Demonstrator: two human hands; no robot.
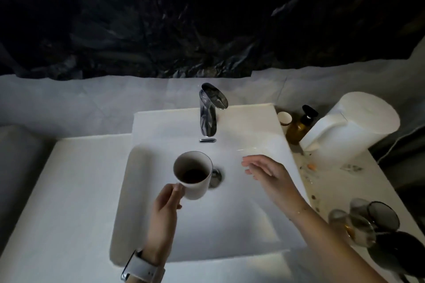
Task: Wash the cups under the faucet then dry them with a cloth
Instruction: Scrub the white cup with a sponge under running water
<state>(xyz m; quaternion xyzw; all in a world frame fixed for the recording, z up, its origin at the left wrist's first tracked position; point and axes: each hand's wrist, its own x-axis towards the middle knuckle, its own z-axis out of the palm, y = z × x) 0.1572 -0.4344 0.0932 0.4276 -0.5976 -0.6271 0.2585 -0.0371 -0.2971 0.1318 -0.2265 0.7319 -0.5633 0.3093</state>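
My left hand (164,211) holds a white cup (195,177) by its near side, above the white sink basin (230,225). The cup stands upright with dark liquid in its bottom. It hangs in front of and below the chrome faucet (209,110), and no water is seen running. My right hand (268,173) hovers over the basin to the right of the cup, fingers straight and holding nothing. The drain (217,176) shows just behind the cup.
Several dark glass cups (370,220) stand on the speckled counter at the lower right. A white paper towel roll (354,122), an amber pump bottle (300,126) and a small jar (284,119) sit at the back right. A white counter (69,190) lies left of the basin.
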